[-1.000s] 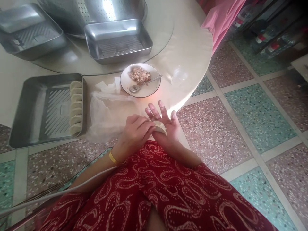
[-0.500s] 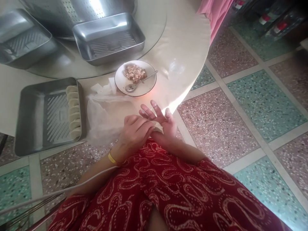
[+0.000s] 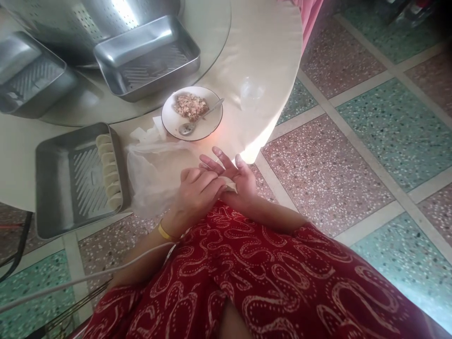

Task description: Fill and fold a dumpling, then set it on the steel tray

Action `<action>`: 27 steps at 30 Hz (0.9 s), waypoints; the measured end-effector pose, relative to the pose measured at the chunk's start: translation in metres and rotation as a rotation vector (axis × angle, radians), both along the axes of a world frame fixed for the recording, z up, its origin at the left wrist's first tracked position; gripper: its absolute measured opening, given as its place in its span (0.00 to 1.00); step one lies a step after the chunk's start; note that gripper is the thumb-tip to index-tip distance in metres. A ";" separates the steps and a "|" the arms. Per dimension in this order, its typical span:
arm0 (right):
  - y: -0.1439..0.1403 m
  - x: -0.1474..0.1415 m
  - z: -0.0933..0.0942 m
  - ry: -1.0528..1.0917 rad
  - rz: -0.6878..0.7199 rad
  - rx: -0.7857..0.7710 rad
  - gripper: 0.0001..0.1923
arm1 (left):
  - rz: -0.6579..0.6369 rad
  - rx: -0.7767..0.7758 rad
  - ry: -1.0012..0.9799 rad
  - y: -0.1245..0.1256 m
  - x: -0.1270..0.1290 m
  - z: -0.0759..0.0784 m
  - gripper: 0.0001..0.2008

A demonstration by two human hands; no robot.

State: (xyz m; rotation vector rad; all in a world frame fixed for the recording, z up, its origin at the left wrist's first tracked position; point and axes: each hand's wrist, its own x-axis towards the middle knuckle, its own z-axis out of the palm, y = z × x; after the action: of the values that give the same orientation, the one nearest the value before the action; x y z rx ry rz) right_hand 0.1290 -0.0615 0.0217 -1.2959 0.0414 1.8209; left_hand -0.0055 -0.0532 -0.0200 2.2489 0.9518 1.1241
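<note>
at the table's (image 3: 268, 56) near edge, left hand (image 3: 197, 193) pinches a dumpling (image 3: 230, 185) (mostly hidden) on the open right hand (image 3: 237, 181); no writing readable

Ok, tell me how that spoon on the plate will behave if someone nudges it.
The spoon leans its handle on the rim of the plate, so it would probably pivot or slide off. It looks like shiny metal: likely stiff and slippery. The filling beside it might smear.
</note>
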 end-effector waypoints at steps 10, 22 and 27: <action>0.005 -0.002 0.010 0.000 0.014 -0.054 0.22 | -0.066 0.052 0.048 0.006 -0.001 0.005 0.03; 0.013 0.000 0.009 0.041 -0.128 -0.055 0.23 | -0.033 -0.001 -0.055 0.005 -0.008 0.000 0.08; 0.015 0.002 0.008 -0.020 -0.133 0.008 0.23 | 0.042 0.070 -0.002 -0.009 -0.002 -0.005 0.13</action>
State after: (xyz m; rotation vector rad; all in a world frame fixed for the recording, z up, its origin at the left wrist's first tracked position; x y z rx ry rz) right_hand 0.1309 -0.0468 0.0295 -1.2758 0.1071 1.6930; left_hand -0.0075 -0.0619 -0.0253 2.2928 0.9769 1.1949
